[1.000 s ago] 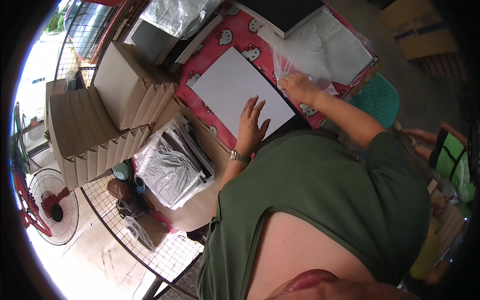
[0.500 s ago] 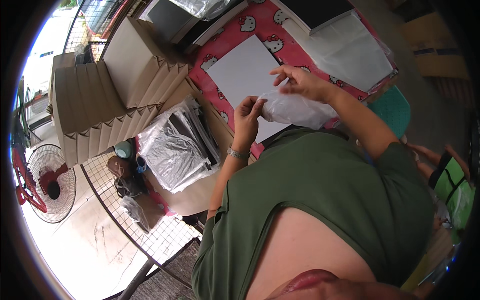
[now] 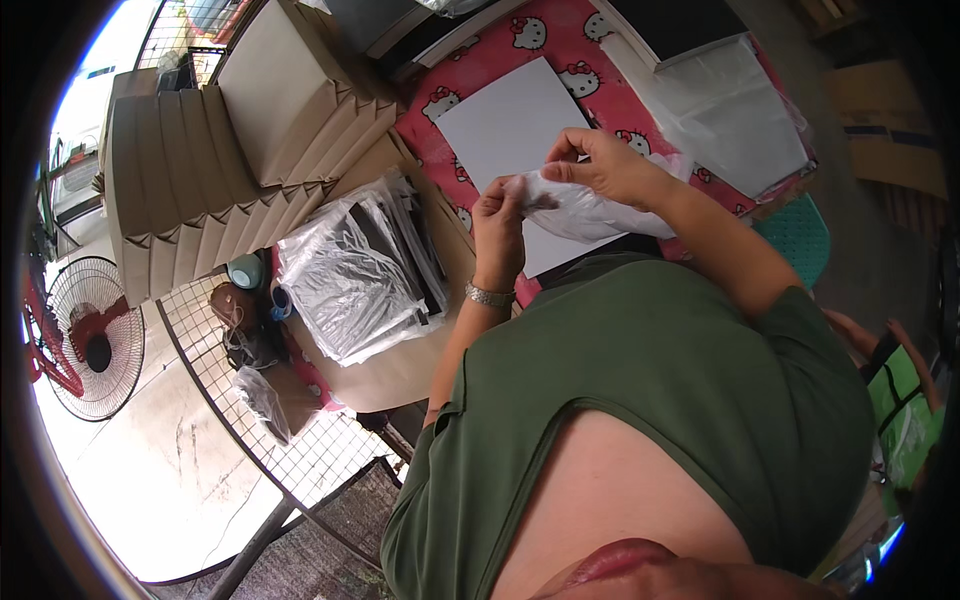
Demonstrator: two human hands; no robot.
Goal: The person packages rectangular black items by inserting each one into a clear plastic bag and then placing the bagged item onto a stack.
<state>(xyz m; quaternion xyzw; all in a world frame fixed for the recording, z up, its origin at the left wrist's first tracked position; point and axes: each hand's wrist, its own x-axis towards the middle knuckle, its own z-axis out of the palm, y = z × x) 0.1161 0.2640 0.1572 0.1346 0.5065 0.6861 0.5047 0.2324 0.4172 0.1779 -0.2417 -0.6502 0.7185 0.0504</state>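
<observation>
Both of my hands hold a clear plastic bag (image 3: 590, 212) above the table. My left hand (image 3: 497, 222) pinches its left edge, and a metal watch band circles that wrist. My right hand (image 3: 600, 165) grips the bag's top edge with the fingers closed. Under the bag lies a white sheet (image 3: 510, 135) on a red patterned tablecloth (image 3: 560, 50).
A stack of clear bags (image 3: 735, 115) lies at the table's far right. A pile of bagged dark items (image 3: 360, 265) sits to my left, beside stacked folded cardboard boxes (image 3: 215, 165). A wire rack (image 3: 270, 420), a fan (image 3: 85, 335) and a green stool (image 3: 800, 235) stand around.
My right hand drew a clear bag from the stack at the right toward me. My left hand lifted off the white sheet and took hold of the bag's other edge.
</observation>
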